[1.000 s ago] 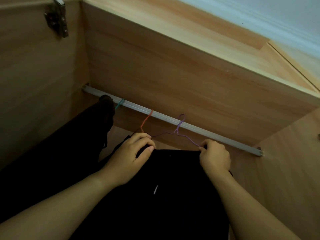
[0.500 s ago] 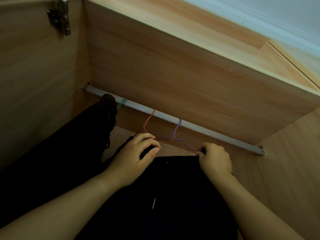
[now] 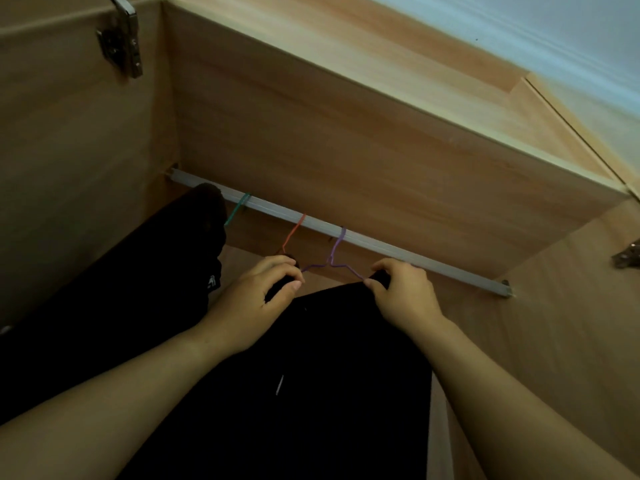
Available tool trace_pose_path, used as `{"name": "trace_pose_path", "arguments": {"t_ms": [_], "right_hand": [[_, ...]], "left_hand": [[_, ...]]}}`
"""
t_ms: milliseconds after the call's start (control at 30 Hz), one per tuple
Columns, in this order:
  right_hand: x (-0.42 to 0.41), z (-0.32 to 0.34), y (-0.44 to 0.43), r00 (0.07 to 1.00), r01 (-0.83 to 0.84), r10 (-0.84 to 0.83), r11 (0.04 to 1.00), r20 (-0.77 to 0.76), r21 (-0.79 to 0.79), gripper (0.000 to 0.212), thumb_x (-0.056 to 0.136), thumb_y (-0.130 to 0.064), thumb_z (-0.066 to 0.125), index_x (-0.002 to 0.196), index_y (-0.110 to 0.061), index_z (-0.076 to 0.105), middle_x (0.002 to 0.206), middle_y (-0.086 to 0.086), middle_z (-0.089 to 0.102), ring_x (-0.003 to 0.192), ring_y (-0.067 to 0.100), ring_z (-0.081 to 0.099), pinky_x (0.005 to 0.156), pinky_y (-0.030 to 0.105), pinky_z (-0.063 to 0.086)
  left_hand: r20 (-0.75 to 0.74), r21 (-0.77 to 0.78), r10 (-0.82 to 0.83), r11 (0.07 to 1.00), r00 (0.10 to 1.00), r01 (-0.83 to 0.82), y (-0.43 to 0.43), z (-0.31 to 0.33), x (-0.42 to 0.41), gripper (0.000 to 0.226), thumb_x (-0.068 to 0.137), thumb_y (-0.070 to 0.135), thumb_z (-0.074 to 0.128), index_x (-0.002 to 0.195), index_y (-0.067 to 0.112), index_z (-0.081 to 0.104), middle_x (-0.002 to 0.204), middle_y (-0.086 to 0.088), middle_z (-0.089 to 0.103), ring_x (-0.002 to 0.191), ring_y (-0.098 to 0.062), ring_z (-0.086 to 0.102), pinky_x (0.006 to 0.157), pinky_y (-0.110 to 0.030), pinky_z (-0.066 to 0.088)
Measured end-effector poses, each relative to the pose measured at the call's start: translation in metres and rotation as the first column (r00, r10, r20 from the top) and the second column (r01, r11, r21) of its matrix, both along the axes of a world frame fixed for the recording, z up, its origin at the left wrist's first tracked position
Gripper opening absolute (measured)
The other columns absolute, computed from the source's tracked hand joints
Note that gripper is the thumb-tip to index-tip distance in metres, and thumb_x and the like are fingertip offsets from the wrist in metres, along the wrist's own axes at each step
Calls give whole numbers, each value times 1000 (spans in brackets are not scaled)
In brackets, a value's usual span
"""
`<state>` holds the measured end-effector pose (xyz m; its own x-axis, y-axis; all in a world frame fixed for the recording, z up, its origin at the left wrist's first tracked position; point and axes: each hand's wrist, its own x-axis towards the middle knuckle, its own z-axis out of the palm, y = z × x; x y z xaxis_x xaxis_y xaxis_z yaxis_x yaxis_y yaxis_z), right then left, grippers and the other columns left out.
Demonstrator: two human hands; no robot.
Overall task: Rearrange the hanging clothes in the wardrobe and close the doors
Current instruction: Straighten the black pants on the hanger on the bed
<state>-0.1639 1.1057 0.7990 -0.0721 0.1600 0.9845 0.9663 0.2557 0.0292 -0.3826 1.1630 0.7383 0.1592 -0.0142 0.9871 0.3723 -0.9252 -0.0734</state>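
Note:
A pale rail [image 3: 398, 252] crosses the wooden wardrobe. Three wire hangers hook over it: green [image 3: 237, 209], orange [image 3: 294, 232] and purple [image 3: 334, 252]. A black garment [image 3: 329, 358] hangs from the purple hanger in front of me. My left hand [image 3: 254, 303] grips the garment's left shoulder over the hanger end. At the right shoulder my right hand [image 3: 403, 294] pinches the fabric beside the hanger's wire. Another black garment [image 3: 145, 278] hangs at the left from the green hanger.
The wardrobe's left side wall [image 3: 69, 161] carries a metal hinge [image 3: 123, 36] near the top. A second hinge [image 3: 627, 254] sits on the right side panel. The top panel [image 3: 346, 116] lies close above the rail.
The purple hanger's hook has slid left along the rail toward the orange one. Both hands stayed on the garment's shoulders and moved slightly up.

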Motion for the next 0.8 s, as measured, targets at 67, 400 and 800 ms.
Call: {"name": "trace_pose_path", "arguments": {"t_ms": [67, 400, 800], "right_hand": [[10, -17, -9, 995, 86, -84, 996, 48, -38, 47, 93, -39, 52, 136, -24, 43, 130, 4, 55, 118, 26, 51, 92, 35, 44], [60, -177, -40, 981, -157, 175, 972, 88, -175, 69, 90, -59, 27, 148, -35, 1, 155, -19, -5, 142, 4, 3, 106, 20, 15], [104, -401, -153, 993, -110, 116, 860, -19, -498, 67, 84, -66, 22, 144, -46, 0, 152, -28, -10, 139, -8, -2, 105, 11, 12]], "left_hand": [[-54, -86, 17, 996, 998, -21, -9, -6, 3, 20, 97, 34, 46, 114, 42, 53, 139, 19, 36, 123, 7, 34, 96, -16, 27], [-170, -196, 314, 918, 934, -344, -37, -131, 61, 62, 92, 60, 33, 147, 43, 11, 157, 11, 10, 143, -15, 12, 116, -37, 19], [-519, -319, 295, 804, 802, -502, -112, -324, 93, 74, 74, 78, 5, 143, 52, 4, 157, 15, 1, 145, -10, 3, 116, -50, 11]]}}
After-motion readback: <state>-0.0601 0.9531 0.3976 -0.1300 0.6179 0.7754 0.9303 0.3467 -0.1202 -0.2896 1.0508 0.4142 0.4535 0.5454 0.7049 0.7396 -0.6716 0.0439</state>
